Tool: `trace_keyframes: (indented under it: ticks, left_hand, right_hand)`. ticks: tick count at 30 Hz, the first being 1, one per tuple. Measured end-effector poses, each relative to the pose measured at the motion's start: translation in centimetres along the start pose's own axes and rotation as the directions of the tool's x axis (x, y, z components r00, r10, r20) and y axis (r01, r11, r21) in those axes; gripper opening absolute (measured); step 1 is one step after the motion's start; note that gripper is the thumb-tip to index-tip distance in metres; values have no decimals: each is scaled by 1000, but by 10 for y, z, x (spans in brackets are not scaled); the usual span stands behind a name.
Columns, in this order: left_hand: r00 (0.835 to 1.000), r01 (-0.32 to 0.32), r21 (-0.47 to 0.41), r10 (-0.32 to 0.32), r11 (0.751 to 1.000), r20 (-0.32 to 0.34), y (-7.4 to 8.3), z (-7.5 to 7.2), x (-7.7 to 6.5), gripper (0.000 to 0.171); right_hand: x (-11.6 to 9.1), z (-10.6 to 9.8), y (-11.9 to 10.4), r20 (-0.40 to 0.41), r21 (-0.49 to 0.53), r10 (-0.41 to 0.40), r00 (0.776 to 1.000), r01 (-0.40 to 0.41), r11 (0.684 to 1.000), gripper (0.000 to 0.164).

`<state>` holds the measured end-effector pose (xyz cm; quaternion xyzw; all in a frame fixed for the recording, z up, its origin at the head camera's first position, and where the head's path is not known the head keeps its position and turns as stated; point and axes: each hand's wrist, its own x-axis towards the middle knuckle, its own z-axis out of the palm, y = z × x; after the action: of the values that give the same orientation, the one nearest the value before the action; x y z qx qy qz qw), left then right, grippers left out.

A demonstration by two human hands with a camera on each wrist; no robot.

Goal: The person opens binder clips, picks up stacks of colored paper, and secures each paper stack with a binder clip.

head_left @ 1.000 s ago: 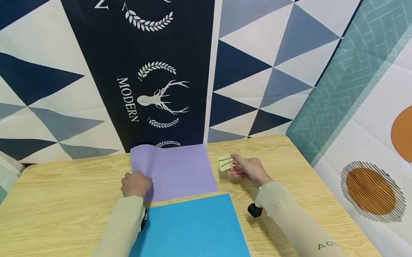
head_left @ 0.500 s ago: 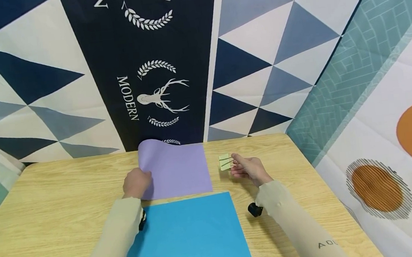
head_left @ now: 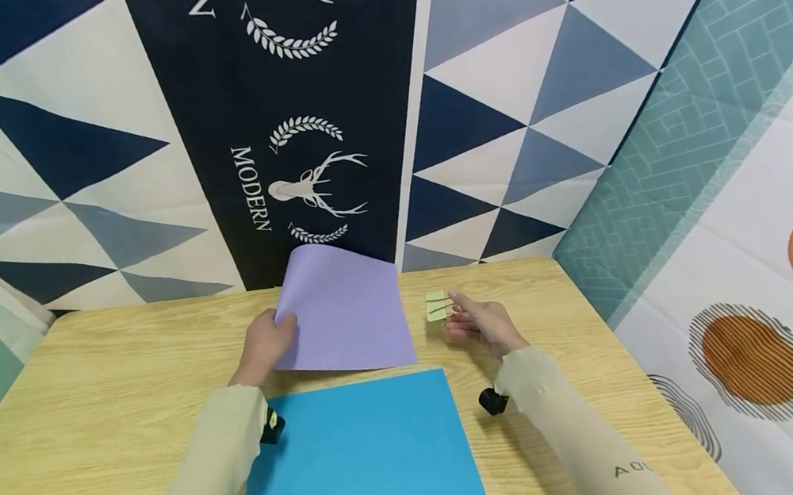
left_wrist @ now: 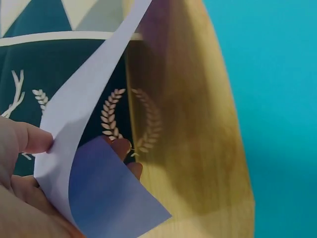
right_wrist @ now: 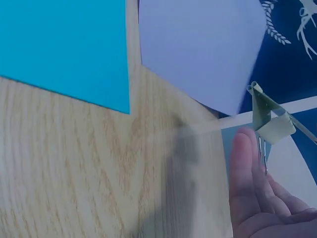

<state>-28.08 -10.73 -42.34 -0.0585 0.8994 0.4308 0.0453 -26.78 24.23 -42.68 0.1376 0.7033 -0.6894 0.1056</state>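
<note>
A sheet of purple paper (head_left: 348,308) stands partly raised at the back of the table, its left side bent up. My left hand (head_left: 265,344) pinches that left edge; in the left wrist view the thumb lies on one face of the paper (left_wrist: 64,124), with fingertips showing past the curl. To the right of the sheet, my right hand (head_left: 486,325) holds a pale green binder clip (head_left: 436,306) by its wire handles. The right wrist view shows the clip's body (right_wrist: 277,130) above the fingers, apart from the paper.
A blue sheet or board (head_left: 363,458) lies in front of the purple paper, between the forearms. The wooden table (head_left: 133,416) reaches back to a patterned cloth wall (head_left: 317,88). Another printed cloth (head_left: 748,245) hangs along the right side.
My left hand has lifted the purple paper's left side higher and its near edge now rises off the table. The right hand and the binder clip have barely moved.
</note>
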Motion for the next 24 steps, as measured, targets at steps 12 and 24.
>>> trace_keyframes:
  ticks: [12,24]
  left_hand:
    - [1000,-28,-123,29,992,6,2,-11,-10,47]
    - [1000,5,-254,3,967,31,8,-25,-17,46]
  right_hand:
    - [0,-3,-1,10,-4,1,1000,-1,1000,60]
    - [-2,5,-7,-14,61,48,999,-47,997,60]
